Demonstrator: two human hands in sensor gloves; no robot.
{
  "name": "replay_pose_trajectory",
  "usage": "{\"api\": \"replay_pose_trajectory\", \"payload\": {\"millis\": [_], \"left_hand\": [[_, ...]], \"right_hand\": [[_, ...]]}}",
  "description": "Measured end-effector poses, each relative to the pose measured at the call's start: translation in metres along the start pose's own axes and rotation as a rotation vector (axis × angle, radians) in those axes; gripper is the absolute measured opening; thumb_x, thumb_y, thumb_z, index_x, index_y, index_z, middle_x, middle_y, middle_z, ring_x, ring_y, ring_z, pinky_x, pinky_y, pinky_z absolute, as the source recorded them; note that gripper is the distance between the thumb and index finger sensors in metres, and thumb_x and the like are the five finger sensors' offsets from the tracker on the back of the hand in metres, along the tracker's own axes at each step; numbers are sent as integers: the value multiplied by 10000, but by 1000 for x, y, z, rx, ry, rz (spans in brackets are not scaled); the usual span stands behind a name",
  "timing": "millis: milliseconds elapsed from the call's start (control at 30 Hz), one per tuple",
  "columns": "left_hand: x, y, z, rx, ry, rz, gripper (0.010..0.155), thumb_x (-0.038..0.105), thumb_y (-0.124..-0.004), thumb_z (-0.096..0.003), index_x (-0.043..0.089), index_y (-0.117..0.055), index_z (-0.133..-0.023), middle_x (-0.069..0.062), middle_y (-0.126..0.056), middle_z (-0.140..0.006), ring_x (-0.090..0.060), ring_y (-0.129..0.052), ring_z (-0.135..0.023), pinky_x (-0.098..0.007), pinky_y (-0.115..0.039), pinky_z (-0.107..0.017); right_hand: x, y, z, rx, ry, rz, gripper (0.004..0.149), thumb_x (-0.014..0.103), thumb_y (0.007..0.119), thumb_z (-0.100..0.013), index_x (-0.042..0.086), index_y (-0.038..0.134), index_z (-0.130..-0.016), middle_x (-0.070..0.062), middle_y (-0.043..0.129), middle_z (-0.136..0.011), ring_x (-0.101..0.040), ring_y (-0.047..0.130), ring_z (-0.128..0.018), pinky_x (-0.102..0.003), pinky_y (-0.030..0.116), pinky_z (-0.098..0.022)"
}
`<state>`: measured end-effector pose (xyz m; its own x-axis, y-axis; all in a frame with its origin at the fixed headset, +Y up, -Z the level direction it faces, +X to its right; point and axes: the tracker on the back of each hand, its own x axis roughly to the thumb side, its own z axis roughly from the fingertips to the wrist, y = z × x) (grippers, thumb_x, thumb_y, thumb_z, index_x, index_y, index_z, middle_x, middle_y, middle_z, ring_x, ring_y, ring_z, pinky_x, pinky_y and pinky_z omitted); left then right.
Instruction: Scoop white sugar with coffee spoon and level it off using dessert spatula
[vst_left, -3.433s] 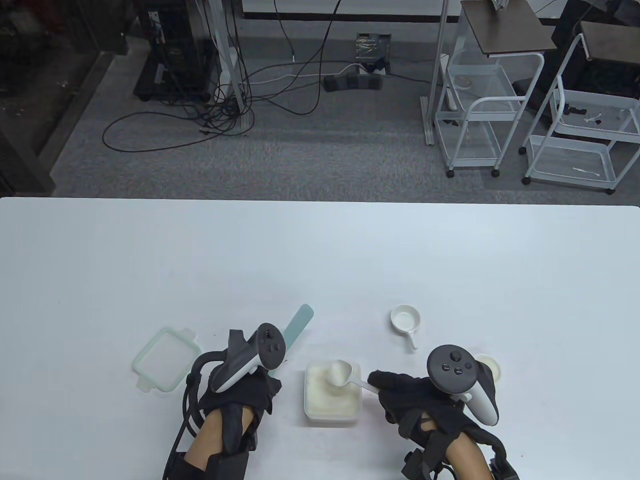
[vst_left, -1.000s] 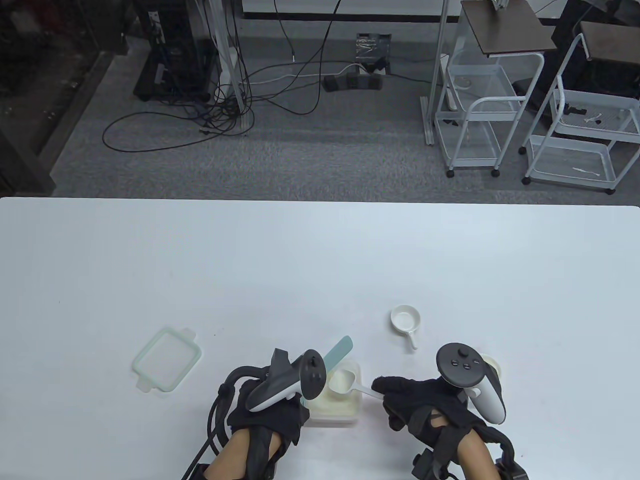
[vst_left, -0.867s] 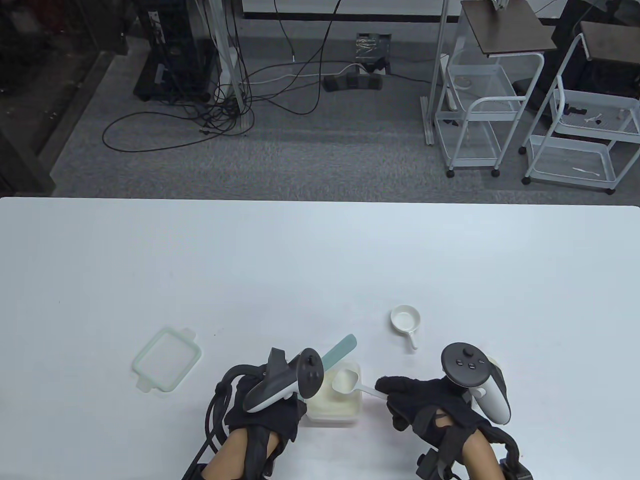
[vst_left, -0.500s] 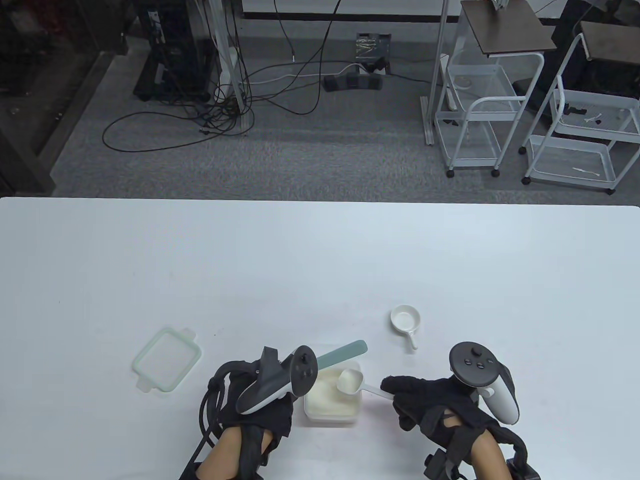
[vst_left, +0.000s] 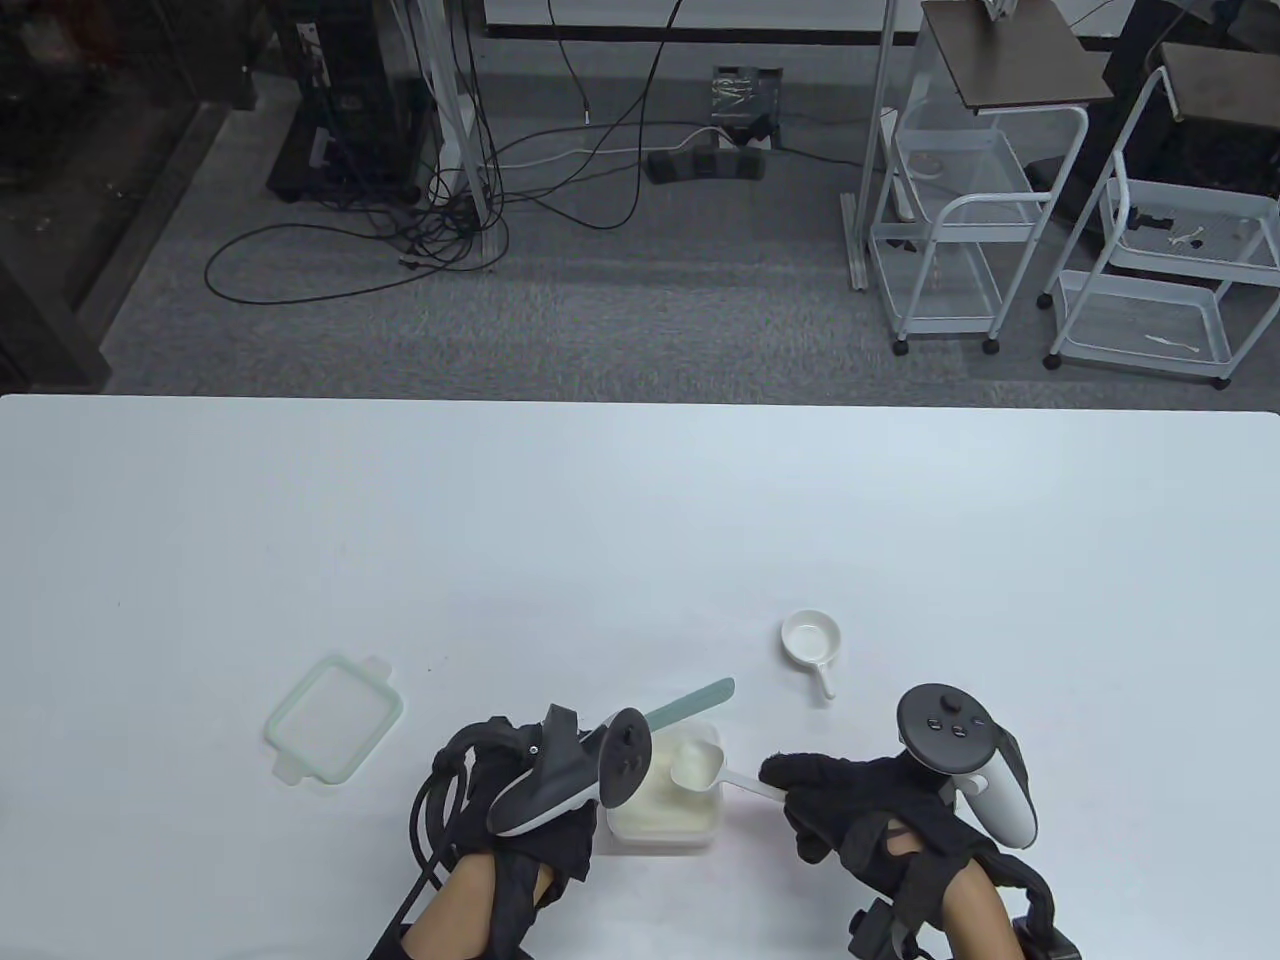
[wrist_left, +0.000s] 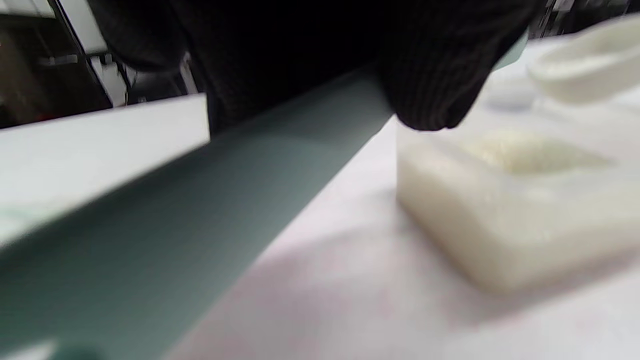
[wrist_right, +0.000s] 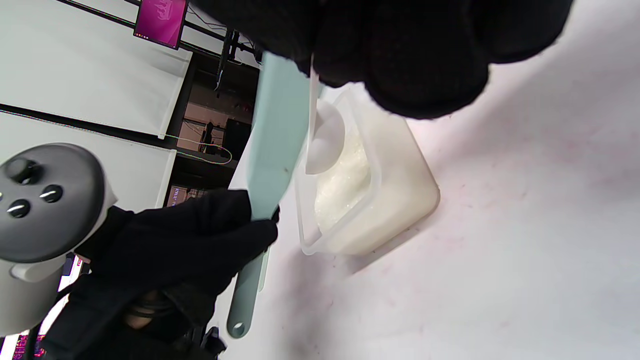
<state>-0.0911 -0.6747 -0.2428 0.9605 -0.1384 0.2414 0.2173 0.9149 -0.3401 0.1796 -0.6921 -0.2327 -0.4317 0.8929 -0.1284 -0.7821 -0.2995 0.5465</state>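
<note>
A clear square container of white sugar (vst_left: 700, 835) stands at the front of the table. My right hand (vst_left: 800, 790) pinches the handle of a white coffee spoon (vst_left: 697, 766), whose bowl hovers over the container's far right corner with sugar in it. My left hand (vst_left: 545, 810) grips the pale green dessert spatula (vst_left: 695, 700); its blade slants over the container's far edge, just behind the spoon bowl. In the right wrist view the spatula blade (wrist_right: 277, 135) stands close beside the spoon bowl (wrist_right: 325, 137) above the container (wrist_right: 385, 210). The left wrist view shows the spatula handle (wrist_left: 200, 210), blurred.
The container's green-rimmed lid (vst_left: 333, 717) lies to the left of my left hand. A small white handled dish (vst_left: 811, 640) sits behind and to the right of the container. The white table (vst_left: 640, 520) stretches away behind them.
My left hand has moved right from beside the container to its left edge, and the spatula blade has swung over it past the spoon. The sugar in the spoon looks flatter than before.
</note>
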Motion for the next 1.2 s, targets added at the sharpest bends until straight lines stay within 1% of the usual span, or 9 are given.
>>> {"api": "replay_pose_trajectory", "payload": {"millis": [33, 133, 333, 500, 600, 700, 867, 1133, 1200], "left_hand": [[-1, -2, -2, -27, -17, -24, 509, 504, -876, -435, 285, -937, -890, 46, -1061, -736, -182, -1082, -624, -577, -732, -682], [-2, 1, -1, 57, 0, -3, 507, 501, -886, -434, 278, -953, -884, 43, -1059, -737, -193, -1076, -635, -586, -726, -682], [-12, 3, -1, 85, 21, 89, 523, 503, -877, -442, 247, -946, -892, 47, -1061, -736, -191, -1078, -635, -586, -728, -680], [-27, 2, -5, 104, 102, 110, 532, 503, -873, -444, 225, -947, -892, 43, -1069, -723, -189, -1088, -615, -582, -735, -674], [-36, -4, -12, 97, 159, 72, 534, 506, -870, -447, 214, -953, -887, 41, -1075, -712, -185, -1092, -605, -580, -738, -672], [-44, -12, -21, 81, 210, 39, 534, 509, -872, -447, 212, -956, -883, 37, -1076, -711, -184, -1094, -603, -579, -741, -670], [-49, -30, -35, 4, 261, -28, 529, 520, -871, -449, 218, -958, -874, 58, -1079, -710, -171, -1104, -597, -565, -753, -667], [-50, -43, -43, -75, 285, -62, 528, 573, -852, -438, 231, -966, -824, 72, -1080, -668, -167, -1104, -570, -568, -748, -666], [-49, -46, -45, -88, 288, -75, 528, 576, -848, -440, 235, -961, -826, 72, -1077, -670, -170, -1101, -572, -569, -746, -666]], "right_hand": [[0, 0, 0, 1, 0, 2, 471, 144, 703, -496, -39, 705, -930, -222, 841, -622, -351, 903, -477, -652, 695, -524], [0, 1, 0, 4, 1, 4, 471, 145, 702, -497, -39, 704, -930, -222, 841, -622, -350, 903, -476, -653, 694, -524], [0, 1, 0, 0, -9, -3, 471, 145, 702, -497, -37, 703, -932, -220, 840, -624, -350, 903, -477, -652, 694, -525], [0, 1, -1, -3, -11, -7, 472, 147, 700, -498, -35, 701, -933, -219, 839, -626, -349, 902, -479, -652, 694, -525], [0, 1, -1, -6, -11, -1, 471, 148, 701, -497, -33, 700, -933, -218, 839, -625, -348, 902, -480, -650, 695, -526], [0, 2, -1, -3, -9, 3, 472, 148, 700, -498, -33, 700, -933, -218, 838, -626, -348, 901, -481, -651, 693, -527], [-2, 3, -2, 3, 2, 9, 472, 147, 699, -499, -35, 698, -934, -219, 837, -628, -349, 900, -483, -652, 691, -527], [-2, 5, -4, 7, 12, 23, 472, 148, 699, -499, -32, 696, -935, -218, 836, -629, -349, 899, -484, -651, 691, -528], [-2, 6, -5, 11, 14, 25, 472, 148, 698, -499, -32, 696, -936, -219, 835, -630, -349, 899, -485, -652, 690, -529]]}}
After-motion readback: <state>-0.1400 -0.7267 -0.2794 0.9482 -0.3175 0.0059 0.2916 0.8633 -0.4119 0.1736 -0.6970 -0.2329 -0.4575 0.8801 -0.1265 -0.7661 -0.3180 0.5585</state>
